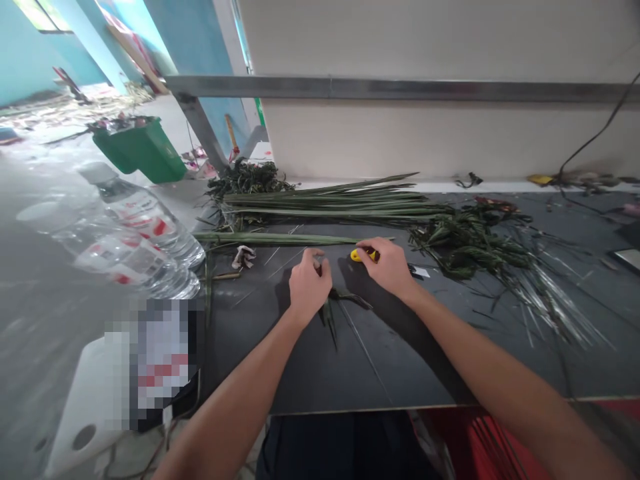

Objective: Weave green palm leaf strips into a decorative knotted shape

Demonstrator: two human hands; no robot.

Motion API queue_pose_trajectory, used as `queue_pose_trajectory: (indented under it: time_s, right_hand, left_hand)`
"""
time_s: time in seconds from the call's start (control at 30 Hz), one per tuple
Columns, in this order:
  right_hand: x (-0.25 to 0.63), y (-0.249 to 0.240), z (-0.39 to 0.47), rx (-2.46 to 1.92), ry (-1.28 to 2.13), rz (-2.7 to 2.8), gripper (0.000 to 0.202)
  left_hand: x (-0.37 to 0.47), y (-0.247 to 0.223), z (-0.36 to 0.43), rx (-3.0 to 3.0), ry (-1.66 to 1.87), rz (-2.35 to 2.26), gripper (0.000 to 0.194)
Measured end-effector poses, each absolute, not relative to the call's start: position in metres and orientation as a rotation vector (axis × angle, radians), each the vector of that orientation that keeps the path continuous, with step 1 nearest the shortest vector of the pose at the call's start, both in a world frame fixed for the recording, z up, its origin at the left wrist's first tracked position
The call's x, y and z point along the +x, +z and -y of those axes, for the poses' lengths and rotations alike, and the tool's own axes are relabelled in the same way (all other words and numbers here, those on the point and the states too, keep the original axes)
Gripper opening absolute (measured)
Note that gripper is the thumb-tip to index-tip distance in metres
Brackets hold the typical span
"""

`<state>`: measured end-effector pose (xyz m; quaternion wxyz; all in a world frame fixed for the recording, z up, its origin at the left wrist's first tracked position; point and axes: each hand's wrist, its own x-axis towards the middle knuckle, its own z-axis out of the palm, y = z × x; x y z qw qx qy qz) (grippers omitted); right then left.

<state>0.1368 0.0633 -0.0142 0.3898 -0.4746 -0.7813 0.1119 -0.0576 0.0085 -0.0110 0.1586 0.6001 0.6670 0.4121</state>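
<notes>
My left hand (310, 283) is closed in a pinch over the middle of the dark table. Short green leaf strips (327, 323) stick out below it; whatever sits between its fingertips is too small to make out. To its right, my right hand (391, 265) has its fingers bent round a small yellow tool (356, 255) with a hole in its end; most of the tool is hidden. Just beyond both hands lies a thin bundle of long green leaves (280, 238). A thin clear strand (367, 353) runs toward the table's front edge.
Long leaf blades (330, 205) lie along the back. A heap of folded dark leaf pieces (460, 240) is at right, a crumpled tissue (244, 257) at left. Two water bottles (150, 217) stand at the left edge near a white device (90, 393). A metal rail (400, 90) crosses behind.
</notes>
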Motion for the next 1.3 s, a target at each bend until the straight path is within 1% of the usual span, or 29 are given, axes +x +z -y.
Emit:
queue_pose_trajectory:
  time_s: [0.13,0.23,0.37,0.5,0.57,0.73,0.8,0.9,1.07,1.3]
  right_hand:
    - [0.136,-0.016,-0.086,-1.263,0.217,2.060,0.017]
    - [0.128,-0.016,-0.105,-1.254,0.204,2.220,0.020]
    - [0.116,-0.014,-0.127,-1.220,0.296,2.388,0.027]
    - [0.114,-0.010,-0.136,-1.229,0.272,2.451,0.020]
    - [0.118,-0.005,-0.134,-1.197,0.241,2.481,0.020]
    - [0.140,0.013,-0.115,-1.184,0.215,2.366,0.030]
    - [0.151,0.020,-0.104,-1.216,0.210,2.295,0.029]
    - [0.167,0.026,-0.087,-1.260,0.316,2.180,0.024]
    - [0.182,0.020,-0.073,-1.278,0.474,2.082,0.026]
    - [0.196,0.014,-0.087,-1.278,0.501,2.110,0.025]
  left_hand:
    - [-0.063,-0.009,-0.013,1.569,1.377,-1.872,0.008]
    - [-0.065,-0.008,-0.015,1.519,1.466,-1.810,0.008]
    - [-0.062,-0.012,-0.013,1.616,1.422,-1.699,0.009]
    - [-0.060,-0.016,-0.012,1.738,1.326,-1.612,0.011]
    - [-0.060,-0.017,-0.012,1.764,1.321,-1.604,0.011]
    - [-0.062,-0.014,-0.012,1.763,1.342,-1.603,0.009]
    - [-0.063,-0.013,-0.013,1.754,1.353,-1.607,0.009]
    - [-0.064,-0.010,-0.013,1.726,1.363,-1.609,0.009]
    - [-0.067,-0.006,-0.015,1.675,1.392,-1.653,0.011]
    - [-0.069,-0.007,-0.014,1.679,1.364,-1.664,0.012]
